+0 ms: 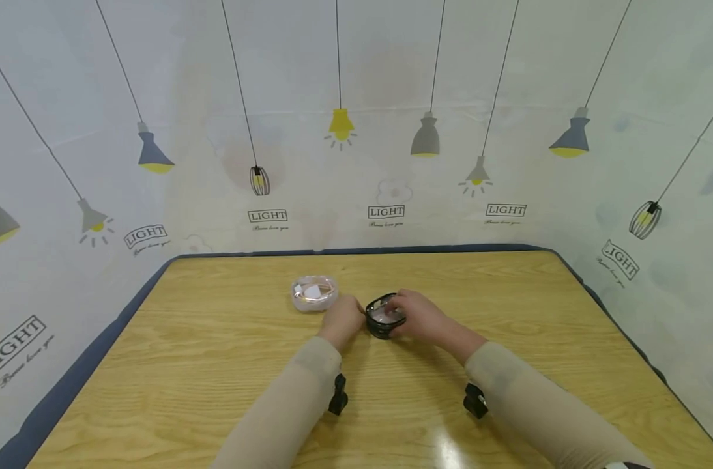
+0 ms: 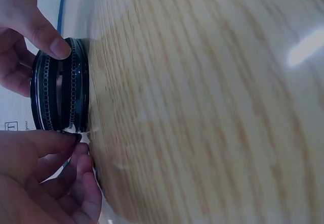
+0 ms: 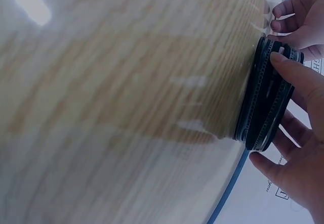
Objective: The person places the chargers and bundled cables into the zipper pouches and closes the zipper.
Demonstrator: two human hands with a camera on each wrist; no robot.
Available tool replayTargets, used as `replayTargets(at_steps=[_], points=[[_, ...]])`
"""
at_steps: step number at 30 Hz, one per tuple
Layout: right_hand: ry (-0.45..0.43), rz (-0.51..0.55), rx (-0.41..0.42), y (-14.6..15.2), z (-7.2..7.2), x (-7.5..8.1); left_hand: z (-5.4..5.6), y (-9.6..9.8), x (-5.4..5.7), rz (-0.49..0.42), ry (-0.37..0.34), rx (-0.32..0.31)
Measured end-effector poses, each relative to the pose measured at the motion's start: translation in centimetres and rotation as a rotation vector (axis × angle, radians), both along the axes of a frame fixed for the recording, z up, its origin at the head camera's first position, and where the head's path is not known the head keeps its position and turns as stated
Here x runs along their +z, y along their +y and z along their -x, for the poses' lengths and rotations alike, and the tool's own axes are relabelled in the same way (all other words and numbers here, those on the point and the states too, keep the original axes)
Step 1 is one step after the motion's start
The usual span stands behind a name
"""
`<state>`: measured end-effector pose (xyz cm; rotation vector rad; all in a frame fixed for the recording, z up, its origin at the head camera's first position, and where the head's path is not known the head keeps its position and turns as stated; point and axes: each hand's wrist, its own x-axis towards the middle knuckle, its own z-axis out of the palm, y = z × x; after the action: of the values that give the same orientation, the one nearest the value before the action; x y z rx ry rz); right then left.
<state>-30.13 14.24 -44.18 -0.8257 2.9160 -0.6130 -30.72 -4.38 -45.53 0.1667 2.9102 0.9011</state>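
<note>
A small black zippered case (image 1: 378,331) with a see-through top sits on the table. My right hand (image 1: 422,318) grips it from the right, thumb on the zippered side in the right wrist view and fingers over the top. At the case's left end is my left hand (image 1: 341,320). In the left wrist view, its thumb and fingertips pinch a small black zipper pull (image 2: 78,137) at the case's edge. Zipper teeth run round the side of the case (image 3: 264,97). What lies inside cannot be made out.
Left of the case, beyond my left hand, lies a clear rounded pouch (image 1: 314,306) with a pale cable and white pieces inside. The wooden table (image 1: 227,365) ends at a dark blue border before a lamp-patterned backdrop (image 1: 309,241).
</note>
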Motion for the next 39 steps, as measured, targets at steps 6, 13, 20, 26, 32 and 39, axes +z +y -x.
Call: replayTargets(at_steps=[6, 13, 20, 26, 32, 39], points=[[0.030, -0.064, 0.022, -0.6, -0.3, 0.3, -0.1, -0.1, 0.0, 0.068, -0.032, -0.028], [0.073, -0.146, 0.013, -0.8, -0.5, 0.2, -0.2, 0.0, 0.3, 0.117, -0.051, -0.093], [0.085, -0.151, -0.019, -0.8, -0.6, 0.0, -0.4, -0.3, 0.8, 0.197, -0.044, -0.132], [0.053, -0.144, -0.046, -1.0, -0.7, 0.1, -0.6, -0.4, 1.0, 0.248, -0.054, -0.148], [0.033, -0.140, -0.066, -1.2, -0.8, 0.4, -0.6, -0.4, 0.9, 0.285, -0.062, -0.156], [0.009, -0.171, -0.081, -1.5, -0.6, 0.7, -0.8, -0.6, 1.1, 0.315, -0.087, -0.228]])
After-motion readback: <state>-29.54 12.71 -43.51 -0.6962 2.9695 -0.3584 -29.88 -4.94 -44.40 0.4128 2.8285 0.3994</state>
